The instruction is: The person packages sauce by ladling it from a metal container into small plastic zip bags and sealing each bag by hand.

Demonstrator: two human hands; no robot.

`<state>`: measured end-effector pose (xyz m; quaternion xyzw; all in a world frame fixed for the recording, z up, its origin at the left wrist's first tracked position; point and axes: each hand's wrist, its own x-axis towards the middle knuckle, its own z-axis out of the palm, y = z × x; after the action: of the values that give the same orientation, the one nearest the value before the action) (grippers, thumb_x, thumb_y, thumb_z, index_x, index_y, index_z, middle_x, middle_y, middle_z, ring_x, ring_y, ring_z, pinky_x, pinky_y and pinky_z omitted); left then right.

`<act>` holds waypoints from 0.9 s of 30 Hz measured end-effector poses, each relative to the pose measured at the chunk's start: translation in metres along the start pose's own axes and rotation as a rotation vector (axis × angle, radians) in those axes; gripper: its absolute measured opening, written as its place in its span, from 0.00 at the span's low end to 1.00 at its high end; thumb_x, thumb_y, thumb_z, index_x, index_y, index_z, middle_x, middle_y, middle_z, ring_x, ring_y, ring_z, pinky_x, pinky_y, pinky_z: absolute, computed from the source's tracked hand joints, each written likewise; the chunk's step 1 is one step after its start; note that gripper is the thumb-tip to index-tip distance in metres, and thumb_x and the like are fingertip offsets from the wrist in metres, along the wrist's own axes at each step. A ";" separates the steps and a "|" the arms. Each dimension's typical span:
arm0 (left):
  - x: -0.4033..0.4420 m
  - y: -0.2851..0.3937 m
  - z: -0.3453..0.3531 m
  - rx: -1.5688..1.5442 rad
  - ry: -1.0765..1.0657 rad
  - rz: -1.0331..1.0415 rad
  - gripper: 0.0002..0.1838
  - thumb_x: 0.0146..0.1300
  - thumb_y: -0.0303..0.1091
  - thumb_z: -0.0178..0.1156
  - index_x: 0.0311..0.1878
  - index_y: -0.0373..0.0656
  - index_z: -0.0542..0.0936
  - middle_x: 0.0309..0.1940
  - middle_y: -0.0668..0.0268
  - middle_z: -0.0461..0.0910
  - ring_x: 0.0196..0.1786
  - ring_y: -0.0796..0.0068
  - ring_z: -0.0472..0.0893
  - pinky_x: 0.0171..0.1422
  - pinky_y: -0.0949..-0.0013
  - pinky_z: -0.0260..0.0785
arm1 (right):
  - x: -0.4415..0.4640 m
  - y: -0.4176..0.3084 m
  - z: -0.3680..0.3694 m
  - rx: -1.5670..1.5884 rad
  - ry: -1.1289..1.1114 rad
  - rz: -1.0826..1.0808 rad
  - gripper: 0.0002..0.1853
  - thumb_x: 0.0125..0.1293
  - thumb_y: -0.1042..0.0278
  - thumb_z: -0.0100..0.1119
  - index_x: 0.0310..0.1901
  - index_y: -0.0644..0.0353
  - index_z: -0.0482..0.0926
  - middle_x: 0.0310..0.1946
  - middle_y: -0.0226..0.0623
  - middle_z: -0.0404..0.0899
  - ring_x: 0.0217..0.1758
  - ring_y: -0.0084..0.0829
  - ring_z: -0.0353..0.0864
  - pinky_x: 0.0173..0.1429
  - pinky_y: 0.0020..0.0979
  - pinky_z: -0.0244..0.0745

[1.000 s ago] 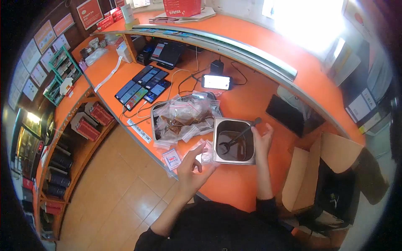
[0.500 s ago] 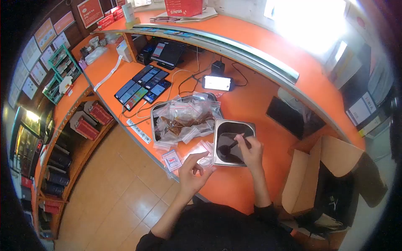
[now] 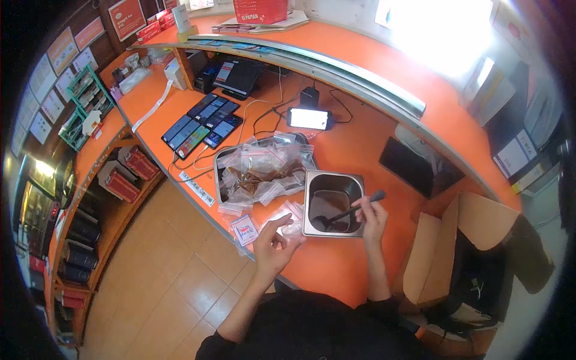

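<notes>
A square steel container (image 3: 311, 226) with dark brown contents stands on the orange counter. My right hand (image 3: 371, 217) is closed on the handle of a black spoon (image 3: 342, 216), whose bowl rests down in the container. Left of the container, my left hand (image 3: 275, 245) is curled beside a small clear plastic bag (image 3: 290, 223), its thumb and finger apart at the bag's edge; a firm hold on it does not show. Behind lies a steel tray (image 3: 217, 174) heaped with clear zip bags (image 3: 264, 165), some with brown contents.
Several phones (image 3: 201, 129) lie back left, near a tablet (image 3: 237, 77). A lit phone (image 3: 308, 119) with cables is behind the container. An open cardboard box (image 3: 432, 258) stands at right, a dark flat panel (image 3: 406, 167) behind it. A printed packet (image 3: 243, 230) lies at the counter edge.
My right hand took hold of the spoon handle, was over the container half a second ago, and is now at its right rim, with the spoon tilted right. My left hand stays nearly still.
</notes>
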<state>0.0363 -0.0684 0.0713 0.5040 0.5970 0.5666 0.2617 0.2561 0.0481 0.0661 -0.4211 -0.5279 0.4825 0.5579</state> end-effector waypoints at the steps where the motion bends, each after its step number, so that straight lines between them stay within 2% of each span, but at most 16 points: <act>1: 0.000 0.000 0.000 -0.028 0.009 -0.034 0.30 0.51 0.33 0.79 0.58 0.42 0.80 0.49 0.66 0.84 0.25 0.89 0.74 0.29 0.81 0.62 | 0.002 0.002 -0.006 0.086 0.105 0.063 0.18 0.75 0.58 0.58 0.35 0.64 0.84 0.23 0.26 0.77 0.24 0.16 0.70 0.28 0.21 0.62; 2: 0.000 0.000 -0.001 -0.028 0.010 -0.034 0.30 0.51 0.33 0.79 0.58 0.42 0.80 0.49 0.66 0.84 0.25 0.89 0.74 0.29 0.81 0.62 | 0.004 0.005 -0.010 0.171 0.210 0.125 0.18 0.75 0.57 0.58 0.35 0.65 0.83 0.21 0.25 0.75 0.23 0.16 0.69 0.28 0.21 0.61; 3: 0.001 0.001 -0.002 -0.013 0.007 -0.029 0.28 0.50 0.32 0.79 0.56 0.42 0.81 0.48 0.65 0.83 0.24 0.88 0.73 0.28 0.80 0.62 | 0.005 0.007 -0.009 0.278 0.254 0.090 0.18 0.75 0.56 0.58 0.34 0.63 0.83 0.19 0.24 0.72 0.22 0.15 0.67 0.27 0.20 0.58; 4: 0.002 0.001 -0.004 0.002 0.003 -0.024 0.27 0.50 0.30 0.79 0.55 0.42 0.82 0.47 0.64 0.82 0.24 0.86 0.72 0.27 0.80 0.62 | 0.004 0.007 -0.012 0.278 0.253 0.091 0.18 0.75 0.56 0.58 0.34 0.63 0.83 0.19 0.24 0.72 0.22 0.15 0.67 0.27 0.20 0.58; 6: 0.004 0.002 -0.007 0.024 0.001 -0.032 0.26 0.50 0.30 0.79 0.53 0.42 0.82 0.47 0.65 0.82 0.24 0.86 0.73 0.27 0.79 0.61 | -0.001 0.004 -0.018 0.264 0.448 0.234 0.18 0.75 0.56 0.58 0.34 0.64 0.82 0.20 0.24 0.72 0.22 0.16 0.67 0.27 0.20 0.58; 10: 0.009 -0.002 -0.011 0.047 0.001 -0.004 0.24 0.49 0.27 0.78 0.51 0.43 0.82 0.49 0.65 0.82 0.24 0.86 0.74 0.26 0.79 0.59 | -0.007 0.024 -0.030 0.435 0.592 0.343 0.15 0.75 0.58 0.58 0.38 0.63 0.82 0.23 0.26 0.75 0.23 0.17 0.69 0.28 0.20 0.61; 14: 0.013 -0.019 -0.011 -0.019 0.017 0.020 0.24 0.50 0.27 0.76 0.52 0.43 0.81 0.49 0.64 0.83 0.24 0.86 0.75 0.27 0.78 0.60 | -0.014 0.025 -0.032 0.473 0.591 0.324 0.15 0.74 0.58 0.58 0.39 0.63 0.82 0.24 0.26 0.76 0.25 0.16 0.70 0.28 0.19 0.63; 17: 0.021 -0.013 -0.012 -0.012 0.025 0.021 0.24 0.51 0.28 0.76 0.53 0.43 0.81 0.49 0.64 0.83 0.24 0.86 0.75 0.28 0.78 0.61 | -0.012 0.009 -0.025 0.496 0.679 0.345 0.14 0.74 0.59 0.59 0.38 0.63 0.82 0.25 0.26 0.76 0.26 0.16 0.70 0.29 0.19 0.64; 22: 0.045 0.003 -0.013 0.065 0.023 0.114 0.26 0.51 0.30 0.76 0.55 0.44 0.81 0.43 0.68 0.82 0.25 0.87 0.74 0.29 0.79 0.60 | -0.002 -0.027 -0.020 0.675 0.571 0.156 0.15 0.74 0.58 0.59 0.40 0.64 0.81 0.26 0.26 0.76 0.26 0.17 0.70 0.31 0.19 0.66; 25: 0.058 0.014 -0.008 0.009 0.001 0.033 0.25 0.53 0.30 0.76 0.55 0.42 0.80 0.46 0.69 0.83 0.27 0.88 0.74 0.31 0.79 0.60 | 0.003 -0.061 -0.008 0.696 0.588 0.086 0.14 0.75 0.58 0.56 0.42 0.62 0.80 0.26 0.23 0.74 0.25 0.15 0.69 0.28 0.18 0.63; 27: 0.066 0.020 -0.002 0.017 0.015 0.053 0.25 0.52 0.30 0.77 0.55 0.43 0.80 0.47 0.68 0.83 0.27 0.88 0.75 0.30 0.79 0.61 | 0.001 -0.068 -0.007 0.674 0.585 0.073 0.14 0.76 0.58 0.56 0.43 0.62 0.80 0.27 0.23 0.74 0.27 0.15 0.69 0.30 0.18 0.63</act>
<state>0.0171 -0.0126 0.1079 0.5175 0.5901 0.5722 0.2378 0.2691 0.0374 0.1323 -0.3528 -0.1458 0.5075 0.7725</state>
